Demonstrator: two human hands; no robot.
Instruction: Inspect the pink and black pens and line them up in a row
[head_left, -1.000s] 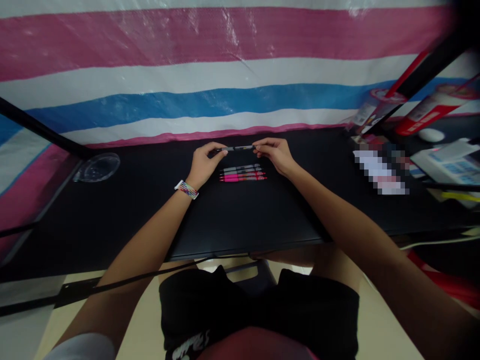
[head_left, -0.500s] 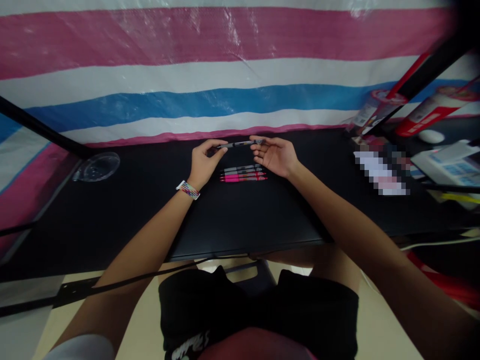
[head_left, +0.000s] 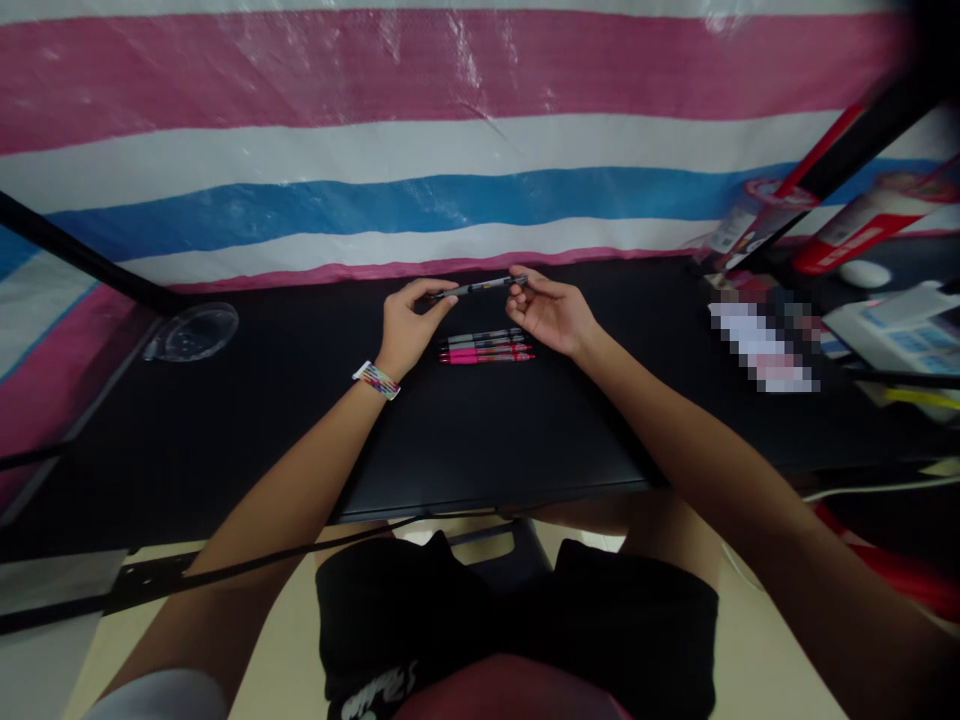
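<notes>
A dark and grey pen (head_left: pixel 481 287) is held level above the black table, behind a row of pens. My left hand (head_left: pixel 409 325) pinches its left end between thumb and fingers. At its right end, my right hand (head_left: pixel 553 312) has thumb and fingers closed on the pen, palm turned partly up. Below the held pen, several pens lie side by side on the table: grey and black ones (head_left: pixel 480 341) at the back and pink ones (head_left: pixel 486 356) nearest me.
A clear plastic lid (head_left: pixel 196 333) lies on the table (head_left: pixel 480 440) at the left. On the right stand two cups with red straws (head_left: pixel 754 225), (head_left: pixel 862 225), near a white rounded object (head_left: pixel 865 274) and papers (head_left: pixel 911 330). Striped sheeting hangs behind.
My right hand's fingers have closed in on the pen's right end, which has risen slightly. My left hand keeps its hold and has barely moved.
</notes>
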